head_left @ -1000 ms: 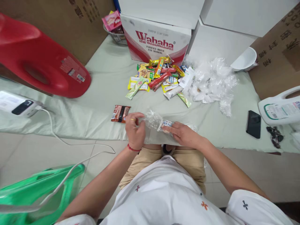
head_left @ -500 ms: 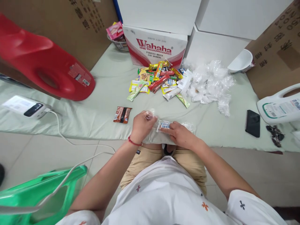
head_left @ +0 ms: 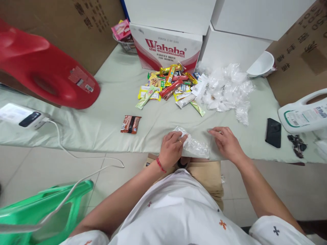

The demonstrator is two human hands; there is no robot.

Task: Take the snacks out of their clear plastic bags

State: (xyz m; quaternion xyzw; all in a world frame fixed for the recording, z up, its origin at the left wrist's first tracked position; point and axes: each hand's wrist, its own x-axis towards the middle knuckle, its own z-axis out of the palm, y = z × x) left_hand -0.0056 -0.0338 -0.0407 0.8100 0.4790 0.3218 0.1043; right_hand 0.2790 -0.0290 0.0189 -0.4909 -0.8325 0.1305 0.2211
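A crumpled clear plastic bag (head_left: 196, 146) lies along the front edge of the cloth-covered table. My left hand (head_left: 171, 148) is on its left end, fingers bent and closed on the plastic; the fingertips are partly hidden. To the right of the bag, and apart from it, my right hand (head_left: 227, 142) hovers by the edge with loosely bent fingers and nothing visible in them. A brown snack packet (head_left: 130, 124) lies on the cloth to the left of my left hand. No white packet with blue print shows near my hands.
Behind my hands is a heap of colourful snack packets (head_left: 170, 89), beside a pile of clear plastic bags (head_left: 227, 90). A Wahaha box (head_left: 166, 51) stands behind. At right are a black phone (head_left: 273, 132) and white jug (head_left: 304, 114); at left, a red jug (head_left: 63, 75) and white cable (head_left: 60, 136).
My left hand has moved right and down onto the clear bag. My right hand has left the white packet and moved right; that packet no longer shows. The view has shifted slightly.
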